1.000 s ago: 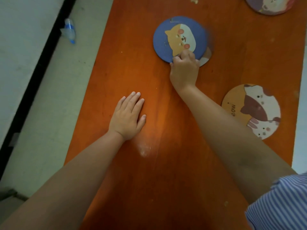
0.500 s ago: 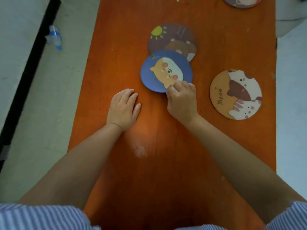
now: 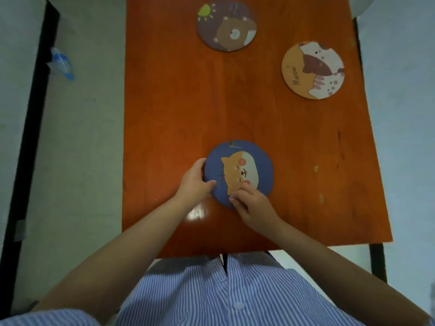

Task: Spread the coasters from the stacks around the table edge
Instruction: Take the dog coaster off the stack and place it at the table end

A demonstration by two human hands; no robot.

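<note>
Both bare forearms reach forward over the near table (image 3: 164, 114) edge. The left hand (image 3: 196, 182) curls around the left rim of a coaster (image 3: 237, 172), thumb on top. The right hand (image 3: 250, 201) presses bent fingertips on its near edge.

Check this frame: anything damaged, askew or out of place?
Mostly tidy. One oddity: a crumpled plastic bottle lies on the floor left of the table. The blue coaster carries a small mark at its far rim; too blurred to identify.

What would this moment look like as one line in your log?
step: placing | both hands: left hand, right hand on round blue cat coaster | where: near edge of orange wooden table
</note>
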